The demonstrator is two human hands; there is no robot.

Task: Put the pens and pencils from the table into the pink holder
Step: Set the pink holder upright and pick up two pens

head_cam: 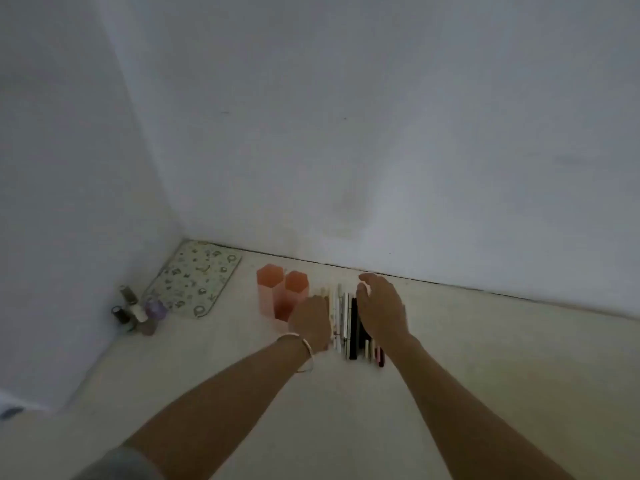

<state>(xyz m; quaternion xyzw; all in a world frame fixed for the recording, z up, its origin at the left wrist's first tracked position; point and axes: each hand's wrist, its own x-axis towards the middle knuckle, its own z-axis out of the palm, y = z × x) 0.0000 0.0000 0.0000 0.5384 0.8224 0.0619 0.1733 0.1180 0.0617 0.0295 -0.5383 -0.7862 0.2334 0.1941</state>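
Observation:
A pink holder (282,294) made of hexagonal tubes stands upright near the back wall. Just right of it, several pens and pencils (344,323) lie side by side in a row on the pale table (485,358). My left hand (310,323), with a bangle on the wrist, rests on the left end of the row, fingers bent down; whether it grips a pen is hidden. My right hand (381,308) hovers over the right part of the row with fingers spread and curved, holding nothing that I can see.
A patterned mat (194,282) lies in the back left corner. Several small nail polish bottles (136,311) stand in front of it by the left wall. White walls close the table at the back and left.

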